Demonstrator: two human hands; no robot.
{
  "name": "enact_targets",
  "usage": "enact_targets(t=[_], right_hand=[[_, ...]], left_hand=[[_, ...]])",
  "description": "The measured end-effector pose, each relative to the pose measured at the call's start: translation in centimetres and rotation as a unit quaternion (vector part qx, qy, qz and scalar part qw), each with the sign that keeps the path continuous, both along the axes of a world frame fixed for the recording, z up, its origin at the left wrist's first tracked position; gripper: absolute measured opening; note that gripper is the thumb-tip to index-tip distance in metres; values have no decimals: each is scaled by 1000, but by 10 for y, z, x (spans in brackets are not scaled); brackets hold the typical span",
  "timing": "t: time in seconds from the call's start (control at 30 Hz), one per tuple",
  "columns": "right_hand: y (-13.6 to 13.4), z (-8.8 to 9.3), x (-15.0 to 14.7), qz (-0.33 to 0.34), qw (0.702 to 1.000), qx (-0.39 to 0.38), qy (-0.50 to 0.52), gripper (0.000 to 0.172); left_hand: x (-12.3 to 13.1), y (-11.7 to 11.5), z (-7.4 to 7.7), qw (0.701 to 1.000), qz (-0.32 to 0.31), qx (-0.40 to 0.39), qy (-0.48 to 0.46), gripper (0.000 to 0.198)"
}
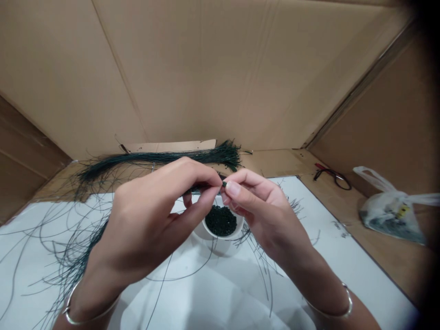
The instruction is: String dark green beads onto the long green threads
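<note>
My left hand (pixel 161 206) is closed, its thumb and index finger pinched together on a thin dark green wire that is mostly hidden by the fingers. Fingertip to fingertip with it, my right hand (pixel 264 206) pinches a tiny dark green bead (pixel 224 184). Whether the wire passes through the bead is too small to tell. Just below both hands stands a white bowl (pixel 225 237) holding many dark green beads (pixel 220 221). A loose wire (pixel 202 265) curves down in front of the bowl.
A long bundle of dark green wires (pixel 161 157) lies behind the hands. More wires (pixel 68 252) fan out at left, and others lie right of the bowl. On the right are a tied plastic bag (pixel 392 217) and a dark looped tool (pixel 333 176). Cardboard walls (pixel 206 68) enclose the white surface (pixel 343 261).
</note>
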State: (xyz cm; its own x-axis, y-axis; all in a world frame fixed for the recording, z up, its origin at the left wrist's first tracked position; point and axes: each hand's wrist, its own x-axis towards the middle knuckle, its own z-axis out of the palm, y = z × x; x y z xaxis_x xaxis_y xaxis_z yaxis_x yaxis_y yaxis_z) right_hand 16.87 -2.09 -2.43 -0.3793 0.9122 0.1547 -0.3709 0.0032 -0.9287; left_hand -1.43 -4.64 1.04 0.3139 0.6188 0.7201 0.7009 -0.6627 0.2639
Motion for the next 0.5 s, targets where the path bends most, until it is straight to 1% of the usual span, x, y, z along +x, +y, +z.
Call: enact_targets(t=[0.17, 0.5], right_hand=[[0, 2, -1, -15, 1000, -3, -9, 16], [1, 1, 1, -20, 999, 19, -24, 13]], left_hand=[[0, 2, -1, 1000, -4, -1, 5, 10], [-2, 1, -1, 1000, -6, -4, 11, 12]])
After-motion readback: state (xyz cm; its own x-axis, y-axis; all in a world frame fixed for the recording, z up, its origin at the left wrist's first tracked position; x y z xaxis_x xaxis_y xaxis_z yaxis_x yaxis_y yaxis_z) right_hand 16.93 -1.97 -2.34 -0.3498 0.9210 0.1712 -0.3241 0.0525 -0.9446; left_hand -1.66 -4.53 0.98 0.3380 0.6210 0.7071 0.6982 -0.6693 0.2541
